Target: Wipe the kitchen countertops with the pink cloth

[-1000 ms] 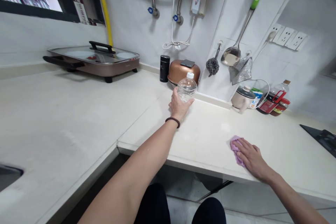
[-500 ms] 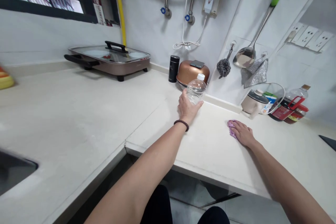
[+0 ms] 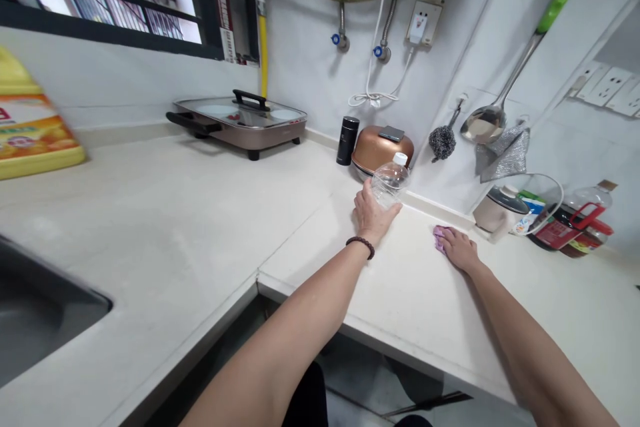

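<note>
My left hand (image 3: 375,212), with a dark bead bracelet at the wrist, is wrapped round a clear plastic bottle (image 3: 391,181) with a white cap. The bottle is upright or slightly tilted near the back of the counter, in front of a copper-coloured domed pot (image 3: 376,149). My right hand (image 3: 459,250) presses down on a crumpled purple cloth (image 3: 442,237), part of which is hidden under the fingers. The cloth lies on the pale countertop (image 3: 415,280).
An electric griddle (image 3: 250,130) with a glass lid and a black flask (image 3: 347,140) stand at the back. At right are a small lidded pot (image 3: 500,207) and several bottles (image 3: 560,223). A sink (image 3: 45,313) and a yellow jug (image 3: 37,123) are at left.
The view has swung left, bringing more of the sink and yellow jug into sight. My right hand and cloth have slid slightly closer to the bottle. My left hand keeps its grip.
</note>
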Tool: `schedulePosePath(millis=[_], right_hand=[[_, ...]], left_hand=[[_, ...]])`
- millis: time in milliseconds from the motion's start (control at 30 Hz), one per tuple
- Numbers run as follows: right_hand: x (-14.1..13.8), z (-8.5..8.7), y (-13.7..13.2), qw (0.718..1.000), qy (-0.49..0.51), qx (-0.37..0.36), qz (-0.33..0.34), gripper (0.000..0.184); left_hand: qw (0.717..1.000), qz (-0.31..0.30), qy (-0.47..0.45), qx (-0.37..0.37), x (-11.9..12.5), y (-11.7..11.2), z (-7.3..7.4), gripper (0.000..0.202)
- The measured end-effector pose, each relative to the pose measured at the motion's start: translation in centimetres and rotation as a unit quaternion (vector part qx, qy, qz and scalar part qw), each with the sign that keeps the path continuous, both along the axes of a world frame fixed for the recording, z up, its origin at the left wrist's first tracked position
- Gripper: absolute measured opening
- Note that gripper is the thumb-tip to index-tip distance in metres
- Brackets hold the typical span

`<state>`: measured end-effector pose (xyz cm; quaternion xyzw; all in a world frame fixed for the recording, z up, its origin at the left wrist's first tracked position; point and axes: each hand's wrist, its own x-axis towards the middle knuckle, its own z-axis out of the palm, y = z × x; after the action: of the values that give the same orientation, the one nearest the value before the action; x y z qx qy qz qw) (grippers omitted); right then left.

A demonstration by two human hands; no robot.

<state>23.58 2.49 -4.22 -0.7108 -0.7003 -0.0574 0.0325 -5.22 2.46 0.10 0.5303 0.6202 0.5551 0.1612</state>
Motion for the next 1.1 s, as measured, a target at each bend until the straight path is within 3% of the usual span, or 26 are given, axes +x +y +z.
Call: schedulePosePath(millis=[133,300,400,500,600,767,867,967,1100], right_hand=[[-2.6,-0.2,-5.5,0.991,-0.005,-0.011,0.135,0.052],[-5.7,0.2,-14.8,0.95,0.022,-0.051,0.307,0.053],[-6.2,0.4,-16.9,0.932,0.031,-0.071,0.354,0.052],[-6.0,0.4,-14.8,0.93,0.041,-0.06,0.36,0.052],[-5.7,0.0,-9.8,0.942,0.041,-0.026,0.331,0.052],[-6.0,-0.3,-0.5,0.977,0.004,-0.007,0.215,0.051],[-7.1,-0.1,3.5,0.99,-0.03,-0.001,0.134,0.051],[-8.5,0.2,6.1,0.996,-0.044,-0.005,0.083,0.052],[-9.8,0.4,7.2,0.998,-0.038,-0.003,0.057,0.054]], left_hand=[[1.0,-0.006,-0.004,-0.006,0.0,-0.3,0.3,0.103],[1.0,-0.008,-0.015,-0.025,0.1,-0.7,0.8,0.102],[0.999,-0.004,-0.015,-0.035,0.2,-0.9,1.0,0.101],[0.999,-0.004,-0.015,-0.033,0.2,-1.0,1.1,0.101],[0.999,-0.003,-0.015,-0.029,0.1,-1.0,1.1,0.101],[1.0,0.004,-0.011,-0.025,0.3,-0.8,1.0,0.101],[1.0,0.004,-0.01,-0.022,0.4,-0.6,0.7,0.101],[1.0,-0.001,-0.005,-0.017,0.5,-0.5,0.5,0.099],[1.0,-0.004,-0.002,-0.02,0.5,-0.5,0.5,0.1]])
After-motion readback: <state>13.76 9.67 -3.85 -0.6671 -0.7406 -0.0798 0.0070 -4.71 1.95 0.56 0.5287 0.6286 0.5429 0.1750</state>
